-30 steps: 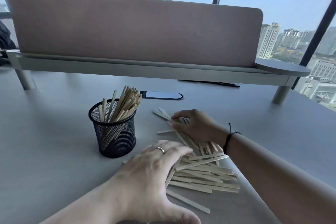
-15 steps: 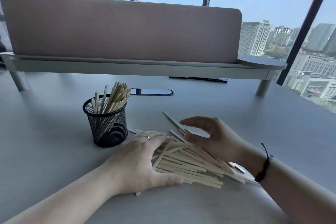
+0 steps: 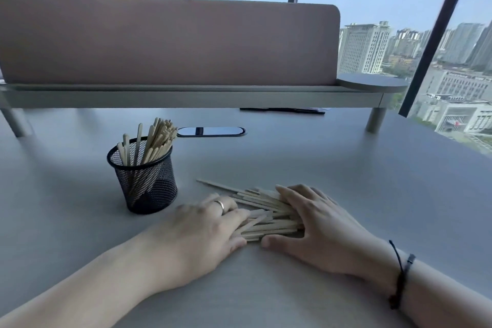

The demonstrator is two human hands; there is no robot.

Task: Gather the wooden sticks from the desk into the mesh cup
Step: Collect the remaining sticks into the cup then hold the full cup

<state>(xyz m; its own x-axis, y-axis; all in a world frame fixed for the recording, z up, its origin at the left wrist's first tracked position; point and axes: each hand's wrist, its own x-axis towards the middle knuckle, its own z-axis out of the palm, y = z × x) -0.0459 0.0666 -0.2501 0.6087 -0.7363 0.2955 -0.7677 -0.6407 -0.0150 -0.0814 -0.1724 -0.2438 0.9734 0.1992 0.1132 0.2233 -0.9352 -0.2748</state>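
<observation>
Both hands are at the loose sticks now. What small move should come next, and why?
Probably close the left hand and right hand around the bunched sticks and lift. The sticks lie pressed together between them on the desk, and the mesh cup stands just left.

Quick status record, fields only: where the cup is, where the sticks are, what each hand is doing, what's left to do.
mesh cup: upright on the desk, left of both hands, already holds a bunch of sticks
loose sticks: one rough pile on the desk, between the hands
left hand: fingers flat, pressing the pile's left side
right hand: fingers flat, pressing the pile's right side
remaining: pile not yet lifted into the cup
</observation>
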